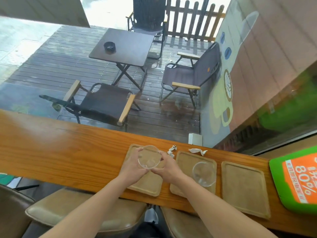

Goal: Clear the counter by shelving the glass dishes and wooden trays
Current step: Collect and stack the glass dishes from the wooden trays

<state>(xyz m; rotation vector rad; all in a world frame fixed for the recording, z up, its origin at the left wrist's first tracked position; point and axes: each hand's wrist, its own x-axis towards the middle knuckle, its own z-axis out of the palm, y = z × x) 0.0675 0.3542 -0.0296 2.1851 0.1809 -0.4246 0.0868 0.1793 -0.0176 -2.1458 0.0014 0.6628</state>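
Three wooden trays lie side by side on the orange wooden counter (60, 152): a left tray (147, 184), a middle tray (185, 157) and a right tray (243, 188). I hold a clear glass dish (149, 157) above the left tray, my left hand (133, 166) gripping its left rim and my right hand (167, 166) gripping its right rim. A second clear glass dish (204, 173) sits on the middle tray.
Two crumpled paper scraps (172, 150) (198, 150) lie near the counter's far edge. A green and orange sign (298, 179) rests at the right end. Padded stools (82, 208) stand below the counter. Beyond the window is a deck with a folding table (123, 47) and chairs.
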